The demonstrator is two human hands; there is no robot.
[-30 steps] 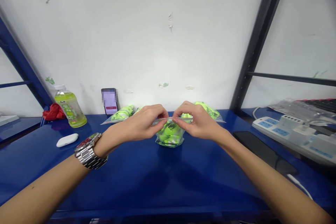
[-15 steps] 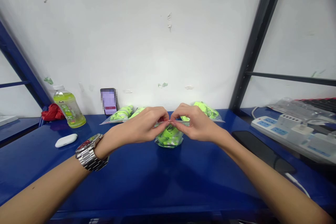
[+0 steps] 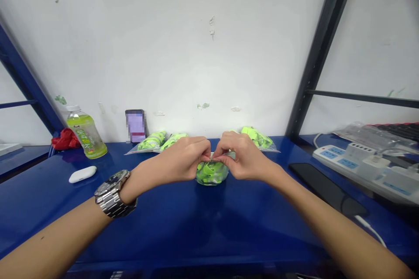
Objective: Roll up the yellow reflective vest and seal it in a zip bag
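A clear plastic zip bag (image 3: 212,173) with bright green, patterned fabric-like contents stands upright on the blue table (image 3: 209,226). My left hand (image 3: 190,157) pinches the bag's top edge between thumb and fingers. Right beside it, my right hand (image 3: 238,155) pinches the same edge, so the fingertips of both nearly meet. Most of the bag's top strip is hidden behind my fingers. Behind my hands lie similar filled bags: one bag (image 3: 152,141) and a second bag (image 3: 174,140) to the left, and another bag (image 3: 257,137) to the right.
On the left are a drink bottle (image 3: 85,133), a red bundle (image 3: 65,139), a white earbud case (image 3: 83,174) and a propped phone (image 3: 135,125). A dark phone (image 3: 327,187) with a cable and a power strip (image 3: 360,163) lie on the right. The white wall (image 3: 209,61) rises behind.
Both hands have dipped slightly, with the bag's top edge pressed lower. My left fingers have curled in more, and the left wrist has turned a little. The other things stay put.
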